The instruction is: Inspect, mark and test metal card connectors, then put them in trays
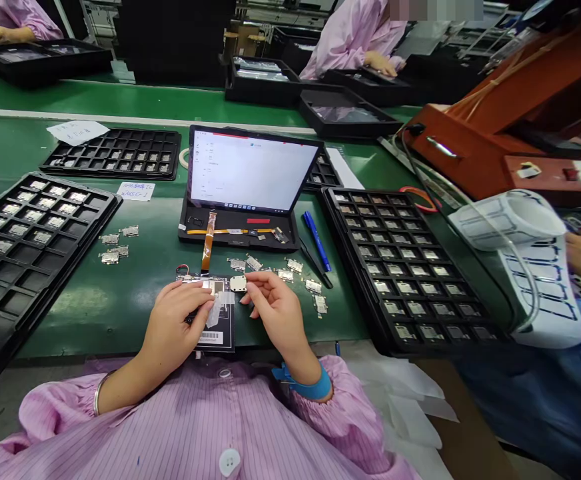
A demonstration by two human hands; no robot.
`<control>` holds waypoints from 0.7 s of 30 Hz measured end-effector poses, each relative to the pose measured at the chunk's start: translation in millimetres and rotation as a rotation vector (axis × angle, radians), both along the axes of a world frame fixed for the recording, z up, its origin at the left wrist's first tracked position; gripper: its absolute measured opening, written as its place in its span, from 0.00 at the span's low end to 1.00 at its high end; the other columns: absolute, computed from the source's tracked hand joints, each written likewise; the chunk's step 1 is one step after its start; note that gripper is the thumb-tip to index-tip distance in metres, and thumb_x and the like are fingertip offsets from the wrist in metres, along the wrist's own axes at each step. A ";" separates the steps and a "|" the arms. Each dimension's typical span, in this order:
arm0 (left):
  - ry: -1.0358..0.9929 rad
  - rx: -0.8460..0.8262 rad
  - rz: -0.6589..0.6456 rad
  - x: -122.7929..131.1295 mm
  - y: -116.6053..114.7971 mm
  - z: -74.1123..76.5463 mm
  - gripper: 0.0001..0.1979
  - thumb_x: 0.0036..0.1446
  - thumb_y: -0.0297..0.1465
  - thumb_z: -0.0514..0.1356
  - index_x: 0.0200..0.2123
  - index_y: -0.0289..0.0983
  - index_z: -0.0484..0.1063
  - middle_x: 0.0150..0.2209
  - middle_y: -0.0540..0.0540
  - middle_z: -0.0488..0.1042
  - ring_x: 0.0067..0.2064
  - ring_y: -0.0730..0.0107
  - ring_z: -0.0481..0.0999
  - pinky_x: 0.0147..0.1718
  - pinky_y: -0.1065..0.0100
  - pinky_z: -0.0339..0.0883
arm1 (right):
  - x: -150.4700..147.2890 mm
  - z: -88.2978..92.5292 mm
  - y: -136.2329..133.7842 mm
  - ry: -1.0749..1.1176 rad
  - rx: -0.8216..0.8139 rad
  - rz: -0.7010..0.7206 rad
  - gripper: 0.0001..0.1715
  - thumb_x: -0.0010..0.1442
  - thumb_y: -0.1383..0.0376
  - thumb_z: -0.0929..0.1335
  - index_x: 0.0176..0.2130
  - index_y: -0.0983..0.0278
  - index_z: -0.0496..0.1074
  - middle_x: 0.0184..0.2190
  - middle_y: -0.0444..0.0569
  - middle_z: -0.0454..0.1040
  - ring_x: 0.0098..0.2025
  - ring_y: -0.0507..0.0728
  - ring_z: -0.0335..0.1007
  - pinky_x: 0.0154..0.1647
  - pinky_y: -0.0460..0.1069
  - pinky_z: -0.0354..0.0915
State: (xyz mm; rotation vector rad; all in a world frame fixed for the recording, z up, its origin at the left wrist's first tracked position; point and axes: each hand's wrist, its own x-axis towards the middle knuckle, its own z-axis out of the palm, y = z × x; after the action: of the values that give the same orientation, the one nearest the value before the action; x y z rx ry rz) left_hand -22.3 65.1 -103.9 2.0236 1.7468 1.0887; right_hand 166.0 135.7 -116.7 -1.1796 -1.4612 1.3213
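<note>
My left hand (178, 317) lies over the left side of a black panel with a circuit board and a white barcode label (212, 338). Its thumb and forefinger are close together, steadying the panel beside a translucent film tab (214, 312). My right hand (276, 313) pinches a small silvery circuit module (238, 284) at the panel's upper right edge. An orange flex cable (209, 241) runs from the panel up to a tablet with a lit screen (253, 170). Loose circuit modules (254, 263) lie just beyond my right hand; several more (110, 257) lie to the left.
Black compartment trays holding modules stand at left (35, 230), back left (115, 157) and right (410, 267). A blue marker (316, 240) and black tweezers (315, 264) lie right of the tablet. An orange machine (510, 113) and a white label roll (520, 227) stand at right. Co-workers sit opposite and at right.
</note>
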 end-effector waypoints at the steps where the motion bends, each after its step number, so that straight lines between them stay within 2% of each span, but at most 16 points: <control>1: 0.003 0.003 0.001 0.2 0.0 0.1 0.08 0.63 0.28 0.57 0.40 0.40 0.77 0.44 0.51 0.81 0.50 0.63 0.78 0.56 0.52 0.61 | -0.1 0.3 -0.1 -0.002 0.003 0.000 0.13 0.62 0.58 0.69 0.43 0.64 0.71 0.32 0.47 0.73 0.29 0.52 0.74 0.17 0.41 0.65; 10: 0.046 0.000 -0.003 -0.2 0.8 -0.4 0.08 0.64 0.29 0.57 0.43 0.40 0.76 0.45 0.50 0.80 0.50 0.63 0.77 0.56 0.53 0.61 | 0.9 1.1 -0.9 -0.003 0.001 0.006 0.12 0.62 0.59 0.68 0.43 0.63 0.71 0.32 0.46 0.73 0.29 0.52 0.74 0.18 0.42 0.66; 14: 0.271 -0.005 -0.084 2.3 2.2 3.1 0.18 0.64 0.35 0.58 0.56 0.38 0.69 0.57 0.42 0.74 0.56 0.55 0.72 0.54 0.50 0.62 | 0.8 1.4 -1.2 -0.002 0.007 0.002 0.12 0.62 0.58 0.69 0.43 0.63 0.71 0.32 0.46 0.73 0.29 0.51 0.74 0.19 0.42 0.66; 17: 0.415 0.015 -0.110 4.4 2.7 3.9 0.19 0.64 0.38 0.58 0.57 0.39 0.69 0.60 0.40 0.70 0.58 0.51 0.70 0.53 0.48 0.62 | 0.1 1.5 -1.3 0.003 0.001 -0.006 0.12 0.62 0.58 0.69 0.43 0.64 0.72 0.32 0.46 0.73 0.28 0.51 0.73 0.18 0.42 0.66; 21: 0.479 0.027 -0.132 4.0 3.6 4.1 0.19 0.64 0.37 0.58 0.56 0.37 0.70 0.59 0.39 0.71 0.58 0.51 0.70 0.54 0.50 0.62 | -0.6 1.1 -0.8 0.017 -0.002 -0.017 0.13 0.61 0.58 0.68 0.42 0.64 0.72 0.28 0.45 0.72 0.26 0.51 0.71 0.16 0.42 0.64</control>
State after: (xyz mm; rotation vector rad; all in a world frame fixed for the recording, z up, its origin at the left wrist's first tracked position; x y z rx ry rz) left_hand -18.3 68.8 -99.8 2.5311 1.7686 0.6221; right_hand 165.4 134.9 -115.5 -1.1767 -1.4346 1.3182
